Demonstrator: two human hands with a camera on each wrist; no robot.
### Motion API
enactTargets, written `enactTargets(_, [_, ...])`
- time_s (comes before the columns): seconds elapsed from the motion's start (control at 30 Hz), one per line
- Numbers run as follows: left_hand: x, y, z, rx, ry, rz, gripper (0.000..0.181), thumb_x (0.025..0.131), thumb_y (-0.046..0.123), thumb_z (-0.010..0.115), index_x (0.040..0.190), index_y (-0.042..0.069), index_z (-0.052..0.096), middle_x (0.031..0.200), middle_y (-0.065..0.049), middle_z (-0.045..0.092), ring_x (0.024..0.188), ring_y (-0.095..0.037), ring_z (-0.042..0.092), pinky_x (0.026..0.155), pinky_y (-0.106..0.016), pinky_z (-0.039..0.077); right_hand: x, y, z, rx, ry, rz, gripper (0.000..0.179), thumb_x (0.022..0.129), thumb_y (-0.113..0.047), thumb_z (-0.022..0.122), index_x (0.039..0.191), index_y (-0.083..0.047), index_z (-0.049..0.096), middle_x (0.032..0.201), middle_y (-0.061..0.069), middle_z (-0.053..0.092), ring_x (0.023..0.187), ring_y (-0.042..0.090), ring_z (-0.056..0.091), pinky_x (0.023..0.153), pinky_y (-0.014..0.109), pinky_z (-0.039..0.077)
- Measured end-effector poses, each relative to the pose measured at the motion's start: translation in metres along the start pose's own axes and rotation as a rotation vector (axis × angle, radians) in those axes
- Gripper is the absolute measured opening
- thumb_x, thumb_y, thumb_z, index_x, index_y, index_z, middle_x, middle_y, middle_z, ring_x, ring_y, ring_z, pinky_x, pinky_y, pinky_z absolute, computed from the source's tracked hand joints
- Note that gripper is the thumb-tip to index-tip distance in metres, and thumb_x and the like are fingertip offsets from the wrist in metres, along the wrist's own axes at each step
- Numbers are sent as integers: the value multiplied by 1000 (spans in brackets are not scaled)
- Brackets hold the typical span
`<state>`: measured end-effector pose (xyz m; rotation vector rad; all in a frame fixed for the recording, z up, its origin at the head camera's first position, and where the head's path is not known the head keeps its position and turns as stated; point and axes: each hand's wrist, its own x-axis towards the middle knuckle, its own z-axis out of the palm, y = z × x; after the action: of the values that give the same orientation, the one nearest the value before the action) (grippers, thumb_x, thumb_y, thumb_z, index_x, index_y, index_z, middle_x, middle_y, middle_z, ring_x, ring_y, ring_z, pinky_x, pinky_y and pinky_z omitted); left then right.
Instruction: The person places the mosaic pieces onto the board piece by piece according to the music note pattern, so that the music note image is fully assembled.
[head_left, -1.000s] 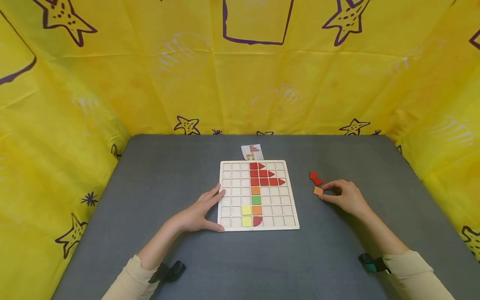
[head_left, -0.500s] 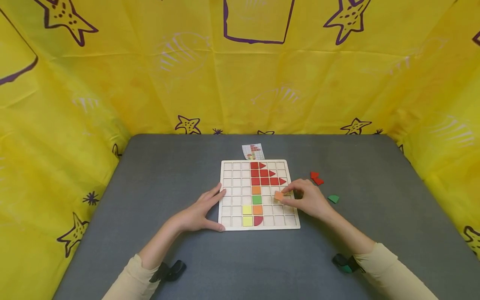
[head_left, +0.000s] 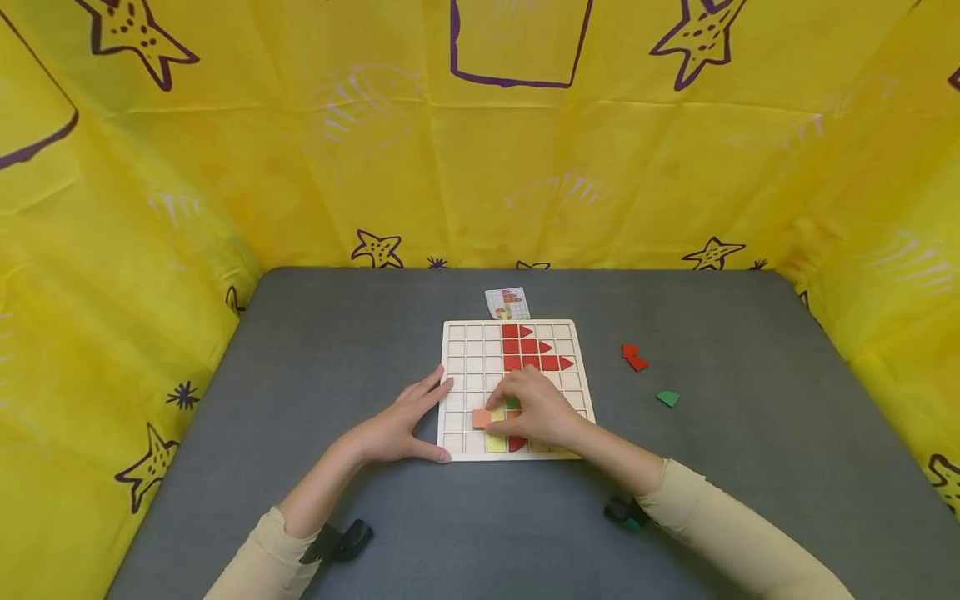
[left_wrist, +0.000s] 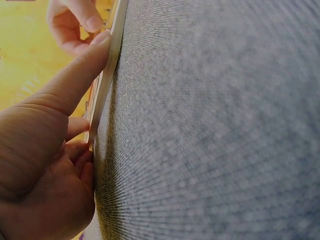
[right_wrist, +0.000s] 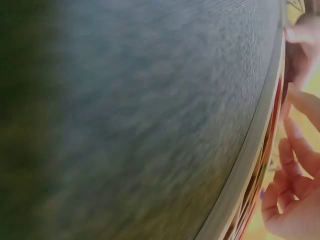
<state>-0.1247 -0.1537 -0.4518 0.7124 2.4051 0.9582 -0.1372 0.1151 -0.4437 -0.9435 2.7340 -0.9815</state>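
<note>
In the head view my right hand (head_left: 538, 410) pinches an orange square tile (head_left: 481, 419) between thumb and fingers. That tile is over the left part of a wooden grid board (head_left: 459, 372), just left of a yellow tile (head_left: 496, 443). My left hand (head_left: 397, 425) rests along the board's left edge, its thumb at the near corner, as the left wrist view also shows with the straight thumb (left_wrist: 82, 75) on the rim. Red tiles (head_left: 511, 347) with pointed ends fill cells in the top rows. A red rounded piece (head_left: 516, 444) and part of a green tile (head_left: 512, 402) show beside my right hand.
Behind the board lies a small printed card (head_left: 507, 303) with a coloured grid pattern. Two red pieces (head_left: 633, 358) and a green rounded piece (head_left: 667, 398) lie on the grey table (head_left: 750, 450) to the right. Yellow patterned cloth (head_left: 480, 167) surrounds the table's back and sides.
My right hand has carried the orange square tile left from the table's right side, across to the board's left part. The green piece on the right has come into view. My left hand stays put.
</note>
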Motion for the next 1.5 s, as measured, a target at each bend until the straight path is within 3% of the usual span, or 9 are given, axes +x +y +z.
enactTargets(0.2, [0, 0, 0, 1, 1, 0, 109, 75, 44, 83, 157, 13, 19, 164, -5, -2, 147, -33, 7, 109, -59, 22, 5, -6, 6, -68, -4, -45, 23, 72, -31, 86, 87, -17, 75, 87, -7, 66, 87, 14, 49, 80, 34, 39])
enactTargets(0.4, [-1, 0, -1, -1, 1, -1, 109, 75, 44, 83, 157, 13, 18, 164, -5, -2, 146, -32, 7, 109, -58, 22, 6, -8, 5, -25, -37, -28, 25, 75, -30, 84, 93, -16, 75, 92, -5, 66, 89, 15, 49, 81, 36, 38])
enactTargets(0.63, [0, 0, 0, 1, 2, 12, 109, 75, 42, 83, 157, 13, 18, 164, -5, -2, 147, -32, 7, 109, -57, 22, 0, 7, -18, 149, 48, 110, 20, 82, -30, 80, 97, -18, 74, 97, -7, 68, 98, 20, 52, 85, 41, 40])
enactTargets(0.83, [0, 0, 0, 4, 9, 14, 110, 74, 41, 84, 157, 12, 18, 164, -6, -1, 146, -32, 8, 109, -56, 22, -29, 37, -48, 211, 138, 264, 23, 85, -30, 77, 104, -18, 75, 103, -4, 66, 99, 24, 48, 78, 41, 40])
enactTargets(1.0, [0, 0, 0, 4, 12, 14, 110, 73, 42, 84, 157, 12, 19, 164, -5, -1, 146, -32, 8, 109, -55, 22, -59, 65, -64, 188, 170, 321, 26, 84, -29, 78, 105, -15, 74, 99, 2, 65, 89, 24, 47, 73, 36, 39])
enactTargets(1.2, [1, 0, 1, 1, 12, 7, 111, 73, 43, 84, 157, 13, 19, 164, -4, -1, 146, -32, 8, 109, -56, 23, -93, 92, -88, 84, 163, 398, 33, 81, -35, 80, 108, -17, 72, 105, 1, 67, 94, 22, 47, 79, 39, 36])
enactTargets(1.33, [0, 0, 1, -1, 13, 4, 110, 73, 43, 84, 157, 13, 19, 164, -4, -1, 146, -32, 8, 109, -55, 23, -112, 104, -107, 43, 159, 410, 36, 82, -34, 79, 111, -13, 71, 106, 6, 67, 100, 24, 51, 85, 41, 36])
enactTargets(1.5, [0, 0, 1, -6, 12, 1, 110, 73, 43, 84, 157, 13, 19, 164, -3, -1, 146, -32, 8, 109, -56, 22, -132, 115, -122, -7, 116, 353, 38, 81, -29, 81, 112, -9, 70, 102, 4, 67, 95, 22, 56, 84, 33, 39])
